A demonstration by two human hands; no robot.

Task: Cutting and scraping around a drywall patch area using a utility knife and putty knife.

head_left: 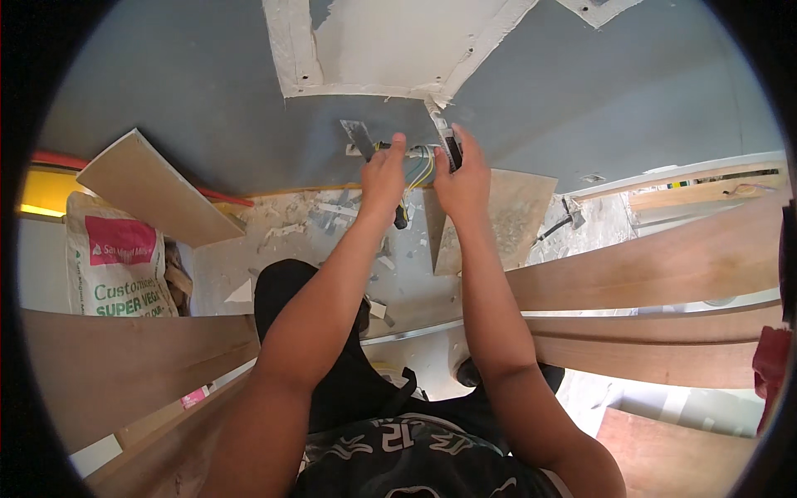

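Note:
My left hand (384, 178) is closed round the handle of a putty knife (355, 135). Its broad grey blade points up and left, and a black and yellow handle end shows below the hand. In my right hand (462, 176) is a slim tool with a black part, which looks like a utility knife (452, 152). Its pale, narrow front end reaches the lower corner of the white patch (374, 50) on the grey wall (191, 100). Loose yellow and green wires (422, 170) come out of the wall between my hands.
A square board (506, 217) leans by my right hand, with a hammer-like tool (569, 220) beside it. Scraps (332, 217) litter the floor. At left stand another board (158, 191) and a printed sack (116, 270). Long wooden planks (647, 257) flank me.

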